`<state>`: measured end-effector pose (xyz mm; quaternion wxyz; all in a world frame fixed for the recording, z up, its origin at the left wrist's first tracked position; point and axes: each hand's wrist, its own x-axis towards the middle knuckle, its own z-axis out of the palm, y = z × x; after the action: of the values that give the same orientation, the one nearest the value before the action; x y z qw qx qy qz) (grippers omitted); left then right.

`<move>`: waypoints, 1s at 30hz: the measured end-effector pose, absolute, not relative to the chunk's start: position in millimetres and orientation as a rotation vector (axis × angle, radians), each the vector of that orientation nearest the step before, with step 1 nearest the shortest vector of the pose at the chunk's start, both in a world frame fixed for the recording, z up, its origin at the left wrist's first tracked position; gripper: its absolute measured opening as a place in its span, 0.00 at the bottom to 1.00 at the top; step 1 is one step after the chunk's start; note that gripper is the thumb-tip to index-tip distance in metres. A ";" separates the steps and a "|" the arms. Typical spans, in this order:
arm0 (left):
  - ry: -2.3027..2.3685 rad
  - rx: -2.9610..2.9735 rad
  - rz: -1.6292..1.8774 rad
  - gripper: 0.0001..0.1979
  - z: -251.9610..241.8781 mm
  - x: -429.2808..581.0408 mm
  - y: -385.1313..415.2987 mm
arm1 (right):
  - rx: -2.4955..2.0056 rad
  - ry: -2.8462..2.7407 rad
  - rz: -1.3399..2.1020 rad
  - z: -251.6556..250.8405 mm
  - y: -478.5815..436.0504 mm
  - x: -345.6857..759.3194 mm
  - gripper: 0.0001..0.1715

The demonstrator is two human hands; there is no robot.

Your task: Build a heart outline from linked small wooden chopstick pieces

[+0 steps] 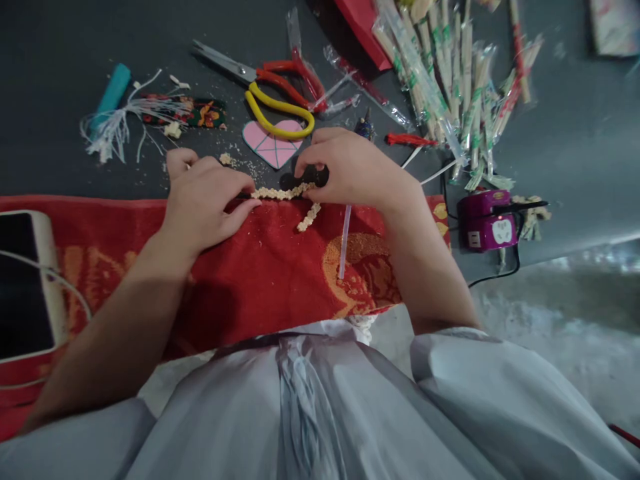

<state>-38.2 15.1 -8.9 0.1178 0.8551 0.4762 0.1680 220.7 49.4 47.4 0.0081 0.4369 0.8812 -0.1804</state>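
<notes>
A cream, crinkly braided trim point(283, 193) runs between my two hands at the edge of the red cloth point(280, 267), and its loose end hangs over the cloth. My left hand point(207, 200) is closed, thumb and forefinger pinching a thin dark strip at the trim's left end. My right hand point(350, 167) pinches the trim further right between thumb and fingertips. A dark object point(317, 177) shows behind those fingers; I cannot make out its kind. A translucent glue stick point(345, 243) lies below my right wrist. Just beyond the hands lies a pink heart-shaped card point(275, 147).
Scissors point(265, 83) with red and yellow handles lie beyond the heart. White threads point(117, 130) and a teal roll point(110, 97) are at upper left. Wrapped sticks point(450, 73) pile up at upper right, above a purple plug adapter point(487, 220). A white-framed tablet point(57, 287) lies left.
</notes>
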 end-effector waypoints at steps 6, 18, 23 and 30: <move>1.337 2.540 0.536 0.22 -9.5 -36.8 15.0 | 1.407 2.785 -0.739 36.6 48.7 224.0 0.07; 1.371 2.501 0.482 0.21 -7.2 -36.3 14.5 | 1.402 2.788 -0.825 36.4 47.4 223.3 0.11; 1.362 2.558 0.464 0.19 -3.9 -36.2 13.9 | 1.385 2.758 -0.828 42.8 46.7 224.1 0.15; 1.321 2.663 0.596 0.18 -11.0 -37.2 14.3 | 1.465 2.707 -0.808 51.6 47.5 229.7 0.20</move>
<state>-37.2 14.3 -11.0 0.0550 0.8770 0.4350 0.1963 229.7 47.5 51.6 -0.0202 0.4602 0.8505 -0.2538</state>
